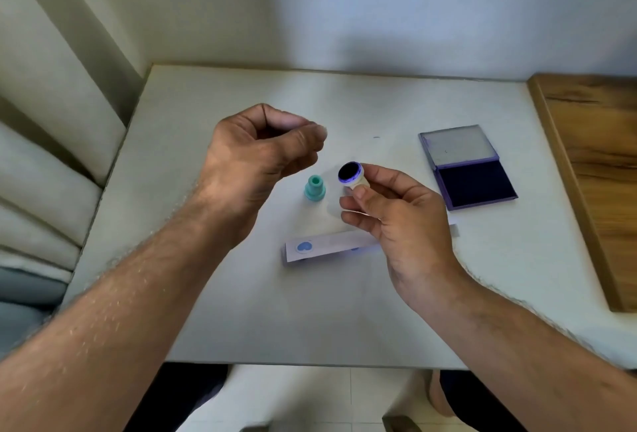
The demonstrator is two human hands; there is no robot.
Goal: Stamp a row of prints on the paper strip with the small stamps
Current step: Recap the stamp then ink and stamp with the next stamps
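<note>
A small round white stamp (pixel 352 175) with a dark, blue-inked face is being pinched between the thumb and fingertips of the right hand (pixel 396 221), and it is being held above the white bench (pixel 241 293) with its inked face turned up toward the camera. The left hand (pixel 255 155) is being held in the air to the left of it, with its fingers curled loosely inward toward the thumb and nothing seen inside them.

A small teal plastic stamp (pixel 314 189) is being left standing upright on the bench, just beside the white stamp and between the two hands. A narrow white paper strip (pixel 331 247) is lying flat on the bench nearer the person, partly covered by the right hand; one blue round print (pixel 304 247) is being shown near its left end, and a trace of blue is glimpsed at the hand's edge. A purple hinged ink pad (pixel 468 166) is lying open to the right, well apart from the strip, with its dark pad exposed. A wooden board (pixel 599 162) is lying along the bench's right side.
</note>
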